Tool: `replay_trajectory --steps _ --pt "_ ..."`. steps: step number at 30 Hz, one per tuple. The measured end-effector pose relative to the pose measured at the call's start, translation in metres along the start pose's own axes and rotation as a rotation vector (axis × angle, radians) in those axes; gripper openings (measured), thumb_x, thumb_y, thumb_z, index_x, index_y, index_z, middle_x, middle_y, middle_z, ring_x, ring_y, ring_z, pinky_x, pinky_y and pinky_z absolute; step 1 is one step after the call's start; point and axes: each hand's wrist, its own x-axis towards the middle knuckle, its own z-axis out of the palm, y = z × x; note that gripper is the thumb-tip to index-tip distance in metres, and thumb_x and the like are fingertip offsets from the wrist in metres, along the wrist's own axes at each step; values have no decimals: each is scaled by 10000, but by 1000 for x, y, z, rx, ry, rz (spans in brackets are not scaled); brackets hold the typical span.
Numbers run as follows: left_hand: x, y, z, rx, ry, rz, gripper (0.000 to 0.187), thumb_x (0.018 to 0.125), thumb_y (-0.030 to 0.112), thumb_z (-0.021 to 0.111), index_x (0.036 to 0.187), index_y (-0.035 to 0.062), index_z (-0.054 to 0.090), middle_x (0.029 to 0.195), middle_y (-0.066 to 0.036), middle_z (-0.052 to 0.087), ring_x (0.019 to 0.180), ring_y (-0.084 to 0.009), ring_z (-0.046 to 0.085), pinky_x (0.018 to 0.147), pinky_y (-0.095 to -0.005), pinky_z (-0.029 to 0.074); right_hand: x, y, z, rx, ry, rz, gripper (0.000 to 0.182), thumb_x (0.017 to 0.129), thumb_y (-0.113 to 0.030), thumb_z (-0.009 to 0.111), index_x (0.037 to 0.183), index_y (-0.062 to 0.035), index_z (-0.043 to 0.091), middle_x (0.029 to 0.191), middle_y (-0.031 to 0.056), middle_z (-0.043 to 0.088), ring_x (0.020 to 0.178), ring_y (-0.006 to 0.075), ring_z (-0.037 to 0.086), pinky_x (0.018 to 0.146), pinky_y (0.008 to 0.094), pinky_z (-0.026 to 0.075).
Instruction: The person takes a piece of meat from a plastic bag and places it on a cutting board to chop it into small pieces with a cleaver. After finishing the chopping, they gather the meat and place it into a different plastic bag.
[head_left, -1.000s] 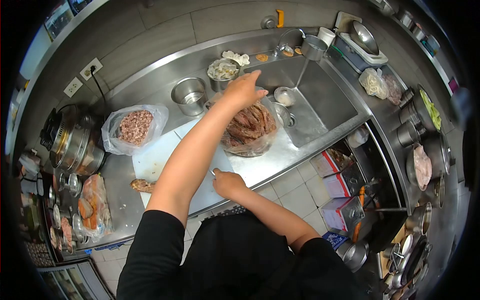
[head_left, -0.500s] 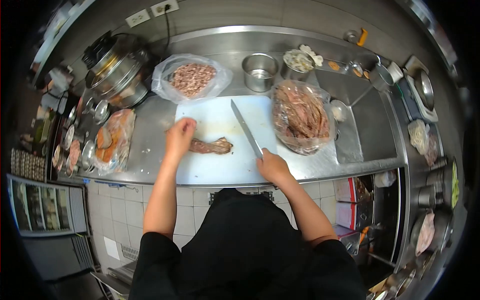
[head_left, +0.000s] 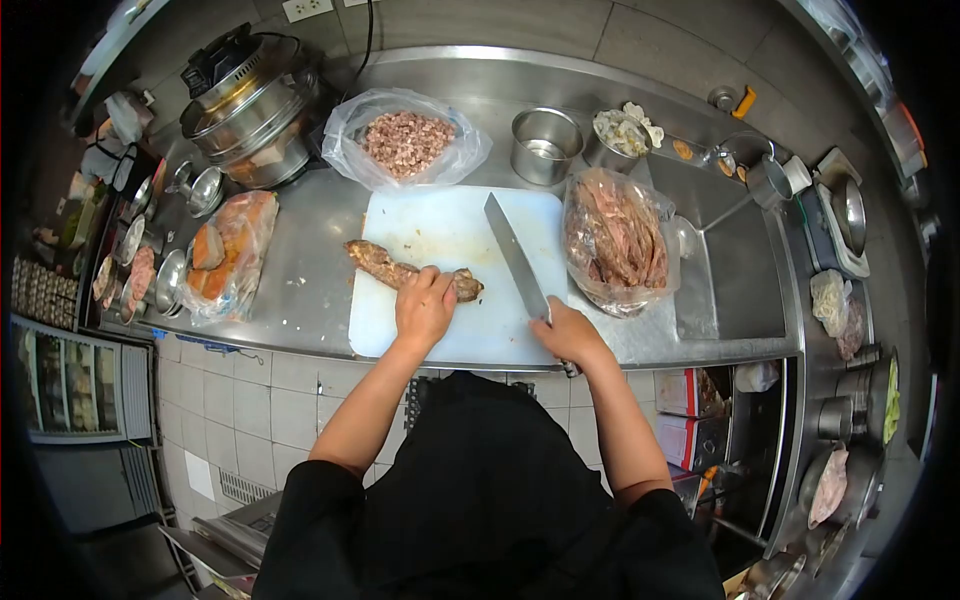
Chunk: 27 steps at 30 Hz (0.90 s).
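Person in black top at the near edge of the steel table, both arms out over it. Left hand lies palm down on the strip of meat, fingers curled over its right part, pressing it to the white cutting board; the meat runs slantwise from upper left to lower right across the board's left half, left end free, right end poking out just past the fingers. Right hand wrapped tight around the handle of the knife near the board's lower right corner; blade points away and a bit left, over the board's right half, apart from the meat; can't tell if the tip touches the board. Just right of the board: clear bag of meat strips, close to the blade but not touching. Further right, the sink set into the table. Left of the board: a bag with orange pieces, then small metal ladles and bowls at the table's left end. Behind the board: a clear bag of chopped meat, open at top, touching the board's far edge or nearly so. Right of it an empty-looking steel pot, then a steel bowl of pale pieces. Far left corner: large steel steamer pot with a black top, against the wall.
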Motion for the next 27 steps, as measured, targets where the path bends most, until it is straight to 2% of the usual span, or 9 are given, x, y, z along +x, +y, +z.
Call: replay_trajectory --steps 4,6,10,13,18,22,24,25,27 --pt "-4 -7 -4 -9 -46 20 142 798 110 695 939 98 704 933 -49 610 854 -277 588 758 -411 488 -10 2 -6 17 -98 25 447 899 -289 558 1218 19 497 978 294 684 941 450 659 850 500 505" --pt "-5 -13 -8 -83 -119 31 149 804 102 685 952 94 698 974 -50 620 908 -279 579 809 -413 474 -10 12 6 79 4 81 434 891 -257 551 1223 15 487 975 304 679 949 459 654 855 514 499" --pt "-8 -14 -11 -130 -153 12 185 810 95 676 994 83 689 1038 -63 618 951 -290 568 865 -422 455 -9 12 9 64 43 71 427 891 -245 548 1224 15 483 983 313 673 952 466 650 863 526 495" --pt "-16 -13 -10 -185 -137 -34 236 822 102 672 1058 93 676 1103 -86 608 1007 -315 567 874 -420 451 -9 7 9 27 41 107 433 890 -247 553 1227 15 481 1001 316 670 961 465 648 867 530 497" --pt "-23 -15 -22 -229 -158 10 415 761 35 664 1172 95 659 1232 -80 609 1078 -294 557 918 -439 438 -10 11 10 19 71 137 428 893 -244 552 1230 12 494 996 303 676 960 458 652 863 526 503" --pt "-16 -17 -42 -8 -234 37 453 739 14 647 1183 101 657 1261 -81 607 1178 -288 540 1003 -437 420 -9 14 10 0 88 123 423 893 -239 549 1231 12 502 986 296 680 949 455 655 856 522 507" --pt "-5 -26 -44 189 -144 176 437 721 -1 645 1146 95 673 1237 -85 623 1247 -280 528 1082 -433 391 -8 13 9 1 67 112 424 892 -239 548 1232 11 503 988 291 682 946 448 658 853 519 508" --pt "-1 -36 -38 189 -143 180 437 721 -1 645 1146 95 673 1237 -85 623 1247 -280 528 1082 -433 391 -9 12 8 3 70 112 424 892 -239 548 1232 11 503 988 291 682 946 448 658 853 519 508" --pt "11 -62 -21 93 -171 334 415 718 -6 636 1120 87 682 1191 -92 640 1269 -294 532 1123 -451 368 -9 11 7 -22 60 98 424 892 -238 549 1234 8 501 992 289 683 947 442 660 849 520 508"
